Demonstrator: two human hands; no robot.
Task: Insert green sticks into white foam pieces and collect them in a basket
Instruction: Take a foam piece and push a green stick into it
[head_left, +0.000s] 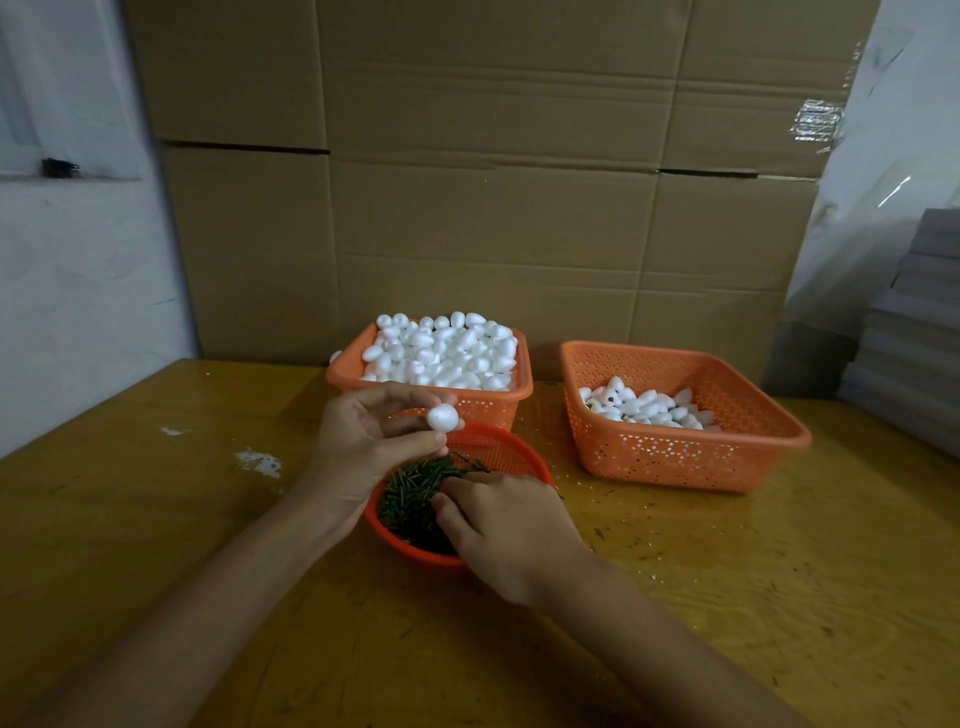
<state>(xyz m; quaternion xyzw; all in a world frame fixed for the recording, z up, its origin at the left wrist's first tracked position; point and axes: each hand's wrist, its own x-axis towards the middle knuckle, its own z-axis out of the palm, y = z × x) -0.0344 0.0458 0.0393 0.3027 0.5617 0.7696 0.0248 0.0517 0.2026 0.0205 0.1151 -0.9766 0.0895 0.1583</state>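
Observation:
My left hand (363, 436) pinches a white foam piece (442, 418) between its fingertips, just above the far rim of a round red bowl (415, 556). The bowl holds a heap of short green sticks (415, 493). My right hand (504, 530) reaches down into the bowl, its fingers curled among the sticks; whether it holds one is hidden. An orange basket (498, 402) behind the bowl is heaped with white foam pieces (441, 353). A second orange basket (691, 457) to the right holds a smaller layer of foam pieces (649, 408).
Everything stands on a yellow wooden table (156, 519) with white smears at the left. A wall of stacked cardboard boxes (493, 182) closes off the back. Grey stacked sheets (914, 338) rise at the right edge.

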